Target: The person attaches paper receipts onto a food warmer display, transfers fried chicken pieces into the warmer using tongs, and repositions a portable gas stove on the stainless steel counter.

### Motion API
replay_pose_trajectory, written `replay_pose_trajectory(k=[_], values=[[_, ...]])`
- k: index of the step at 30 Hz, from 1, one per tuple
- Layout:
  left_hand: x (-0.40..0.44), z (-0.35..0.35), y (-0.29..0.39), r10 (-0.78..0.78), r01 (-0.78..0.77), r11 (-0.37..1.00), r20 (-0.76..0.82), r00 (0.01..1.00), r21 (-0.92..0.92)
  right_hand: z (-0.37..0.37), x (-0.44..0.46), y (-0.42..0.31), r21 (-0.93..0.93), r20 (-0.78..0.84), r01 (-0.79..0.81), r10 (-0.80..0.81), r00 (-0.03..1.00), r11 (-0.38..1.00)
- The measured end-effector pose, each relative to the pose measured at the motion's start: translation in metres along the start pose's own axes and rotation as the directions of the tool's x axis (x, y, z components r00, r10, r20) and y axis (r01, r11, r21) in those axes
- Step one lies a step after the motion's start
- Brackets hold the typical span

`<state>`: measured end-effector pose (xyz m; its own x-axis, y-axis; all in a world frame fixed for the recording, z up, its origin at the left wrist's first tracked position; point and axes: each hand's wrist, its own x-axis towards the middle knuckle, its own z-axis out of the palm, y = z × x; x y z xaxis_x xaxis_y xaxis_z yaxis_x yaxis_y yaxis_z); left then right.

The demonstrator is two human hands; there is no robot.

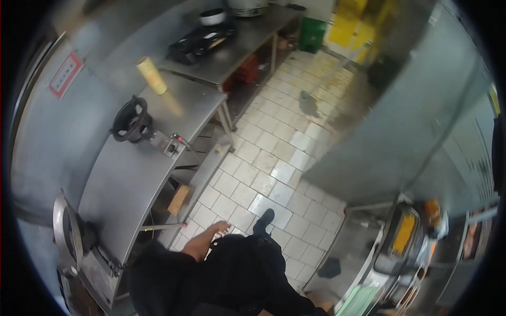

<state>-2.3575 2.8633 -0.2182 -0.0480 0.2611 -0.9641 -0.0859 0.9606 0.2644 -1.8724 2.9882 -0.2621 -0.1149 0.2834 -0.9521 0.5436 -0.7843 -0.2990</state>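
Observation:
My left hand (pixel 223 227) hangs beside my body over the white tiled floor (pixel 247 174). Its fingers are loosely apart and nothing shows in them. My dark shoe (pixel 266 217) is just to its right, stepping on the tiles. The steel table (pixel 132 181) stands to the left of this hand, which does not touch it. Near the bottom edge, a blurred skin-toned patch (pixel 320 301) shows beyond my black clothing; it may be part of my right arm or hand, and no fingers can be made out.
A burner stand (pixel 132 124), a yellow roll (pixel 152 75) and a round metal pan (pixel 67 231) are on the left table. A black portable stove (pixel 203 42) sits farther back. A green bin (pixel 312 36) stands at the aisle's end. At right is a container with yellow contents (pixel 404 234).

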Motion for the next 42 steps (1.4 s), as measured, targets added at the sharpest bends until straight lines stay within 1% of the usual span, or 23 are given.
replay_pose_trajectory(k=[2, 4, 5, 6, 7, 9, 11, 14, 15, 16, 18, 19, 20, 21, 22, 24, 25, 27, 28, 31, 34, 38, 42], values=[[-0.009, -0.039, 0.058, -0.001, 0.005, 0.999, -0.086, 0.996, 0.052, -0.034, 0.048, -0.056, 0.034, 0.035, -0.050, 0.049, 0.998, 0.998], [0.011, -0.075, 0.101, 0.038, -0.036, 0.999, 0.055, 0.998, -0.041, -0.087, 0.124, -0.128, 0.222, 0.092, -0.120, 0.102, 0.991, 0.968], [-0.003, -0.079, 0.139, 0.032, -0.035, 0.997, -0.054, 0.998, -0.068, -0.098, 0.115, -0.210, 0.233, 0.057, 0.086, -0.102, 0.993, 0.969], [-0.009, -0.092, 0.171, 0.037, -0.027, 0.996, -0.117, 0.992, 0.082, -0.091, 0.099, -0.291, -0.148, 0.110, 0.215, -0.200, 0.974, 0.965], [-0.014, -0.103, 0.201, 0.054, -0.024, 0.982, -0.158, 0.986, 0.189, -0.071, 0.055, -0.389, -0.494, 0.160, 0.336, -0.296, 0.942, 0.802], [-0.040, -0.124, 0.257, 0.126, -0.097, 0.974, -0.135, 0.983, 0.202, -0.035, 0.059, -0.514, -0.414, 0.254, 0.331, -0.242, 0.937, 0.848], [-0.050, -0.139, 0.292, 0.144, -0.121, 0.962, -0.082, 0.986, 0.244, 0.019, 0.072, -0.607, -0.492, 0.365, 0.368, -0.197, 0.910, 0.789], [-0.032, -0.173, 0.326, 0.247, -0.233, 0.929, -0.010, 0.969, 0.289, 0.107, 0.126, -0.706, -0.618, 0.409, 0.502, -0.299, 0.862, 0.604], [0.012, -0.188, 0.333, 0.392, -0.349, 0.823, -0.005, 0.920, 0.448, 0.137, 0.146, -0.727, -0.586, 0.423, 0.553, -0.358, 0.832, 0.593], [0.015, -0.206, 0.349, 0.404, -0.360, 0.829, -0.012, 0.915, 0.428, 0.168, 0.158, -0.746, -0.520, 0.442, 0.577, -0.380, 0.813, 0.630], [0.011, -0.252, 0.383, 0.617, -0.597, 0.785, -0.280, 0.735, 0.164, 0.219, 0.175, -0.772, -0.414, 0.488, 0.568, -0.353, 0.798, 0.711], [0.031, -0.285, 0.396, 0.723, -0.746, 0.665, -0.283, 0.631, 0.037, 0.244, 0.180, -0.784, -0.377, 0.525, 0.537, -0.303, 0.795, 0.755], [-0.044, -0.317, 0.434, 0.571, -0.634, 0.721, -0.278, 0.772, -0.279, 0.267, 0.171, -0.798, -0.466, 0.540, 0.525, -0.240, 0.806, 0.712], [-0.043, -0.348, 0.447, 0.639, -0.707, 0.515, -0.333, 0.694, -0.485, 0.287, 0.159, -0.813, -0.518, 0.589, 0.531, -0.170, 0.790, 0.670], [-0.067, -0.382, 0.469, 0.631, -0.762, 0.387, -0.453, 0.630, -0.519, 0.305, 0.171, -0.832, -0.569, 0.695, 0.622, -0.089, 0.713, 0.538], [-0.084, -0.463, 0.503, 0.537, -0.851, 0.172, -0.677, 0.503, -0.496, 0.318, 0.260, -0.852, -0.053, 0.993, 0.877, -0.071, 0.099, 0.478], [-0.074, -0.503, 0.512, 0.457, -0.884, 0.098, -0.769, 0.448, -0.457, 0.324, 0.250, -0.885, -0.061, 0.993, 0.875, -0.060, 0.102, 0.481], [-0.106, -0.580, 0.532, 0.315, -0.926, 0.134, -0.871, 0.377, -0.353, 0.339, 0.215, -0.956, -0.479, 0.776, 0.645, -0.057, 0.628, 0.595], [-0.113, -0.615, 0.541, 0.211, -0.935, 0.136, -0.913, 0.350, -0.327, 0.346, 0.199, -0.988, -0.465, 0.639, 0.617, -0.242, 0.730, 0.635], [-0.110, -0.711, 0.552, -0.052, -0.948, 0.124, -0.956, 0.287, -0.292, 0.362, 0.202, -1.087, -0.328, 0.516, 0.699, -0.499, 0.696, 0.635], [-0.087, -0.776, 0.557, -0.196, -0.954, 0.115, -0.948, 0.250, -0.276, 0.380, 0.191, -1.189, -0.215, 0.489, 0.745, -0.591, 0.642, 0.631], [-0.061, -0.836, 0.566, -0.413, -0.980, 0.033, -0.896, 0.164, -0.194, 0.423, 0.188, -1.312, -0.176, 0.515, 0.810, -0.649, 0.559, 0.559], [-0.064, -0.867, 0.590, -0.600, -0.966, 0.128, -0.793, 0.106, -0.226, 0.489, 0.180, -1.421, -0.159, 0.583, 0.833, -0.631, 0.512, 0.529]])
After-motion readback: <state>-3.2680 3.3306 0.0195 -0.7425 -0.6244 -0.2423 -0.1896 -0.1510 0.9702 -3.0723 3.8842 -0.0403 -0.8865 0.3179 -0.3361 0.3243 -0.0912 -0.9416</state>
